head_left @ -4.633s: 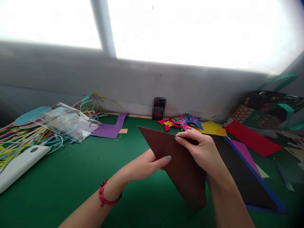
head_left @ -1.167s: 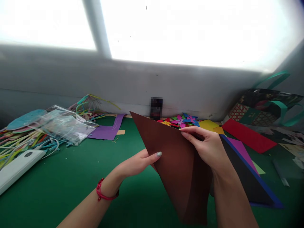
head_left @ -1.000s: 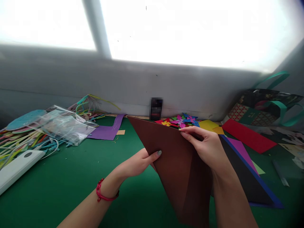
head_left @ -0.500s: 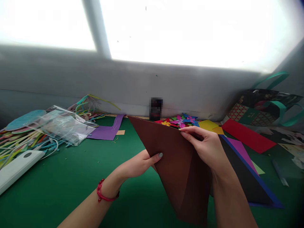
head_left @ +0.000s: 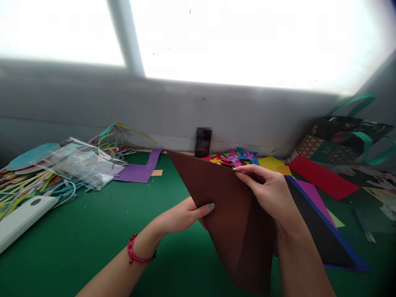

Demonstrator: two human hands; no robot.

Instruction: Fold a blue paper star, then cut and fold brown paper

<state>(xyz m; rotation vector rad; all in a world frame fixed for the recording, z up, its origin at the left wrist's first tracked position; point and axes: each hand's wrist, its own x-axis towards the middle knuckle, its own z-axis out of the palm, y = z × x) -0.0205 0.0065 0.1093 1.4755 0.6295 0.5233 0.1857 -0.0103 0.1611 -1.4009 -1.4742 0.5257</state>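
A large sheet of brown paper [head_left: 222, 198] is held up in front of me above the green tabletop, tilted, with one corner pointing to the far left. My left hand [head_left: 188, 212] grips its left edge, thumb flat on the near face and the other fingers mostly hidden behind. At the upper edge, my right hand [head_left: 262, 181] pinches the paper between thumb and fingertips. The right part of the sheet looks darker, and the right forearm covers some of it.
Folded paper stars [head_left: 238, 156] lie behind the sheet. To the right are black and blue paper [head_left: 321, 227], red paper [head_left: 324, 177] and a patterned bag [head_left: 334, 144]. Leftward lie purple paper [head_left: 136, 172], a clear plastic bag [head_left: 89, 165], coloured strips and a white device [head_left: 27, 218].
My left hand has shifted slightly to the right and down, its thumb lying a little further onto the brown paper. My right hand keeps its pinch in the same place.
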